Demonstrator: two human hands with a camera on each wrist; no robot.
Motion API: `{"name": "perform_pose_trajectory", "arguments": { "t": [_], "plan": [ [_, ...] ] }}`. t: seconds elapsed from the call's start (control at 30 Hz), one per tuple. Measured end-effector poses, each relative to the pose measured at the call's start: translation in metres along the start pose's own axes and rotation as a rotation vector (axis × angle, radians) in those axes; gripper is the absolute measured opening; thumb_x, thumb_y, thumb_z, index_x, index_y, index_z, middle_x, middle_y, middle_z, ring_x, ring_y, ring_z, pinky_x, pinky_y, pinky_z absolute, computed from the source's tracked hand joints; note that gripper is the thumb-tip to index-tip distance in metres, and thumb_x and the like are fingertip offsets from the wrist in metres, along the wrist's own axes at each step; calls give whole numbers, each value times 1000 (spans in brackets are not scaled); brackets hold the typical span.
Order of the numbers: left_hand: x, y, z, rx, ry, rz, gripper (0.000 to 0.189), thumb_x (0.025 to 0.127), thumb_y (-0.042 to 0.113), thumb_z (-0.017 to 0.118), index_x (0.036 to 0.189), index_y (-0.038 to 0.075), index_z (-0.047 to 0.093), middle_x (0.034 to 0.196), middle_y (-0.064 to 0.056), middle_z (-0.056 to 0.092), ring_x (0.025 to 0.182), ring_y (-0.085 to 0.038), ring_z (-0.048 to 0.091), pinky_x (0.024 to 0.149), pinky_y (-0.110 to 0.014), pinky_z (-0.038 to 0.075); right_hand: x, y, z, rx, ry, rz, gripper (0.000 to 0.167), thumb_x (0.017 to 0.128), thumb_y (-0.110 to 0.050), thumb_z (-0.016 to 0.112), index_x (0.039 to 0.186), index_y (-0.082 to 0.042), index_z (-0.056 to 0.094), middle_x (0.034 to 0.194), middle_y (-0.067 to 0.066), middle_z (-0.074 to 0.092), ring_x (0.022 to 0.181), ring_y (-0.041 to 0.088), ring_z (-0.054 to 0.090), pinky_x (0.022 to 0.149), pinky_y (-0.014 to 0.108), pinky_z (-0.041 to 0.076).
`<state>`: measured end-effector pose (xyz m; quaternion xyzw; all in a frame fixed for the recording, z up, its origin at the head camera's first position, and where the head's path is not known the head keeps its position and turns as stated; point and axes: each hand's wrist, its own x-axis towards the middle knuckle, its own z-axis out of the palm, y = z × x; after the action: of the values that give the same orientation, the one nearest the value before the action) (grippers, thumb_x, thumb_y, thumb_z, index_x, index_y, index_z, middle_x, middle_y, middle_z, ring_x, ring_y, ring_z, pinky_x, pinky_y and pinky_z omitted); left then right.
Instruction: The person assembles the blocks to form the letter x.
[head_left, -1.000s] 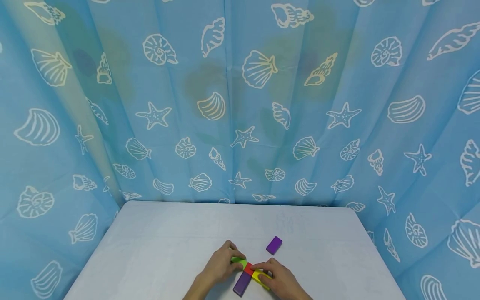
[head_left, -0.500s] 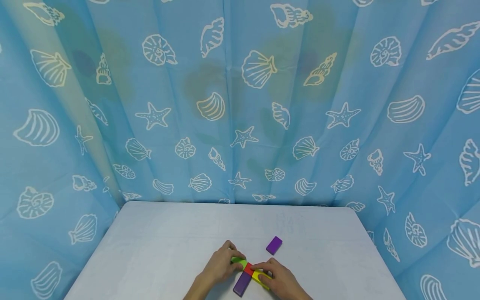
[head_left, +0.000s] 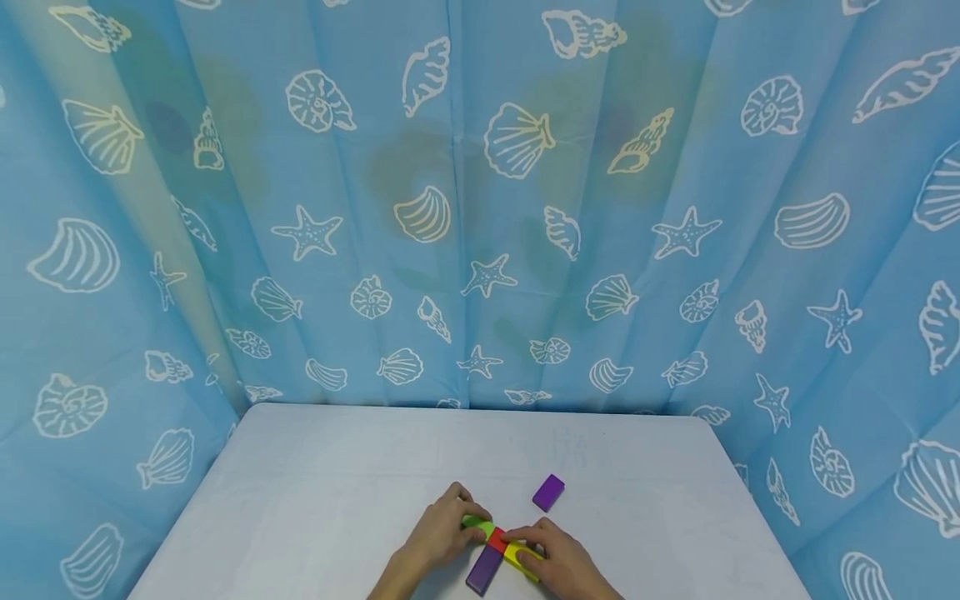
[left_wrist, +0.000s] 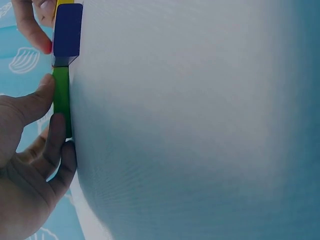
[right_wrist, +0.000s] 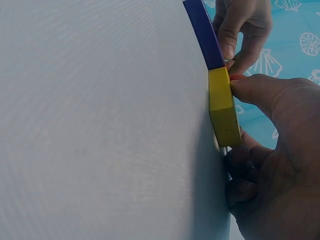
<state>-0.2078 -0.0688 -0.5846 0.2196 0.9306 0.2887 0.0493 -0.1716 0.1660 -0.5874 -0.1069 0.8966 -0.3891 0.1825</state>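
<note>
My left hand (head_left: 441, 530) pinches a green block (head_left: 477, 523) between thumb and fingers, at the table's near side. To its right my right hand (head_left: 564, 560) grips a yellow block (head_left: 513, 552), one fingertip reaching the small red block (head_left: 497, 538). Green, red and yellow lie in a slanting row with the red piece in the middle. A longer purple block (head_left: 484, 570) extends from the red one toward the near edge. From the left wrist, the green block (left_wrist: 61, 95) shows with the thumb along it. The right wrist view shows the yellow block's side (right_wrist: 223, 107).
Another purple block (head_left: 549, 492) lies alone, beyond the hands and slightly right. All of it is on a white-covered table (head_left: 337, 467). Blue curtains (head_left: 480, 208) with white shell and starfish prints surround the table at the back and both sides.
</note>
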Motion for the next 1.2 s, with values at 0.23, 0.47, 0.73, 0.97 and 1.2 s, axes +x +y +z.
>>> {"name": "perform_pose_trajectory", "arguments": {
  "t": [0.23, 0.47, 0.73, 0.97, 1.2],
  "plan": [
    [0, -2, 1, 1, 2, -4, 25, 84, 37, 79, 108, 30, 79, 104, 6, 54, 85, -6, 53, 73, -29, 48, 0, -1, 0, 5, -5, 5, 27, 94, -30, 67, 120, -34, 72, 94, -2, 53, 82, 18, 51, 70, 35, 41],
    [0, -1, -1, -16, -14, -12, 25, 85, 36, 78, 109, 30, 78, 104, 7, 54, 84, -5, 51, 73, -28, 46, 0, -1, 0, -22, -4, -3, 26, 94, -31, 67, 120, -34, 72, 94, -4, 53, 81, 17, 50, 69, 34, 41],
    [-1, -1, -1, -23, -18, -11, 24, 86, 35, 78, 109, 29, 79, 103, 7, 53, 84, -6, 51, 73, -28, 46, 0, -2, 0, -40, -9, -10, 27, 95, -30, 67, 121, -33, 72, 93, -3, 52, 80, 16, 50, 68, 33, 40],
    [-1, -1, -1, -26, -9, 2, 24, 85, 35, 78, 109, 29, 79, 103, 7, 54, 85, -5, 51, 73, -29, 46, 0, -2, 0, -30, -13, 10, 27, 95, -31, 67, 121, -34, 72, 94, -1, 52, 82, 17, 50, 68, 32, 40],
    [-1, -1, -2, -34, -8, 5, 24, 85, 34, 79, 109, 28, 79, 104, 7, 53, 85, -5, 52, 73, -29, 46, 0, -3, -4, -20, -28, 2, 27, 95, -31, 66, 121, -32, 72, 96, 0, 52, 85, 18, 51, 71, 33, 43]
  ]
}}
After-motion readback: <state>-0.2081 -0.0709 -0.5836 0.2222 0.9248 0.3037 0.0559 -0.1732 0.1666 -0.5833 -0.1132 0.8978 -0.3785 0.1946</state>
